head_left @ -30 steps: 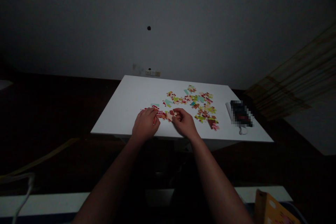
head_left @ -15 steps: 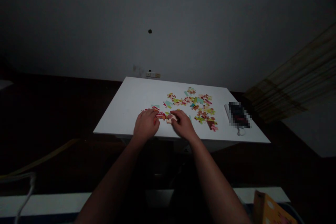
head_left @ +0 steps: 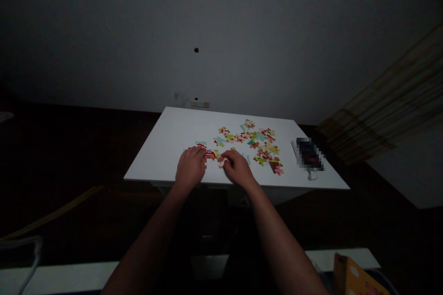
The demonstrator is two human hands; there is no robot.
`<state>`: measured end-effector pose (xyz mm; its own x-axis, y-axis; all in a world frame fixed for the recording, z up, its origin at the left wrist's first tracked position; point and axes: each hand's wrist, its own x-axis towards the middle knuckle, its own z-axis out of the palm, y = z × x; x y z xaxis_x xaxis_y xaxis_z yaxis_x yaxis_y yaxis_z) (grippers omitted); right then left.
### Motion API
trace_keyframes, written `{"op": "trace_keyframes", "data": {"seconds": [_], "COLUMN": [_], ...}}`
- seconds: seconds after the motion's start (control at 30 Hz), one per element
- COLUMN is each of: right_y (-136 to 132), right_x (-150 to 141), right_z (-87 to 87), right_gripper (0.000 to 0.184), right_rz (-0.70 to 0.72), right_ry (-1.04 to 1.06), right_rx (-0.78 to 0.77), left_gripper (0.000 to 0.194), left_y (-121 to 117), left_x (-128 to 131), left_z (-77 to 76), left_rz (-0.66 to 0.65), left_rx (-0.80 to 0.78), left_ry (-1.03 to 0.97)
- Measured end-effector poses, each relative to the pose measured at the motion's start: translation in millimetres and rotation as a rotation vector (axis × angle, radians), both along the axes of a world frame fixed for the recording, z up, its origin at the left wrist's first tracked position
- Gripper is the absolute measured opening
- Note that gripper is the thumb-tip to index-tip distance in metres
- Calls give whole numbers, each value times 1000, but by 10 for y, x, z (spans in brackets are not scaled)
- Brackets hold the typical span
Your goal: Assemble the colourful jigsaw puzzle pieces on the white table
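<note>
we identify the puzzle pieces as flat, interlocking and multicoloured. we find the red section flat on the white table, partly covered by the left hand. we locate 1 brown-and-cream piece just right of it, at the fingertips of the right hand. we note the loose pieces, mostly green, pink and brown, scattered farther right, some overlapping.

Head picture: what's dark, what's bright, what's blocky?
Head view: dark floor nearly black, white rectangular table brightest; head view: square pixels hide a dark object at the table's right; head view: small, colourful jigsaw pieces show little fine detail.
</note>
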<state>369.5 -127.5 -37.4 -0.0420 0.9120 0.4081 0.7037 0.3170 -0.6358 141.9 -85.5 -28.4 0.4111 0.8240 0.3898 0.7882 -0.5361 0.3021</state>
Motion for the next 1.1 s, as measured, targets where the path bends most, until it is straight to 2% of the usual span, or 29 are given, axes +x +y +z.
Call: {"op": "trace_keyframes", "data": {"seconds": [0.17, 0.3, 0.37, 0.5, 0.6, 0.7, 0.8, 0.9, 1.1], "right_y": [-49, -106, -121, -95, -73, -98, -148, -173, -176], "right_x": [-100, -25, 122, 553, 819, 922, 904, 873, 901], "right_z": [22, 67, 100, 139, 114, 40, -48, -103, -91], "right_gripper": [27, 29, 30, 28, 29, 30, 29, 28, 21], "right_rz": [45, 19, -67, -338, -463, -515, -518, -461, -398], "right_ry": [-132, -15, 50, 67, 4, -145, -249, -277, -276], "right_rx": [25, 95, 114, 88, 44, 15, 26, 38, 22], "left_gripper": [39, 38, 38, 40, 41, 41, 40, 40, 40], "left_y": [1, 8, 14, 26, 34, 46, 66, 89, 119], "left_x": [-1, -3, -6, -15, -26, -37, -43, -45, -52], "left_z": [12, 12, 4, -1, 1, 0, -10, -32, -69], "left_rz": [-78, -78, -77, -98, -124, -138, -142, -142, -138], "left_rx": [5, 5, 14, 13, 10, 5, 5, 15, 13], "left_ry": [6, -16, -24, -20, -5, 6, -1, -22, -43]}}
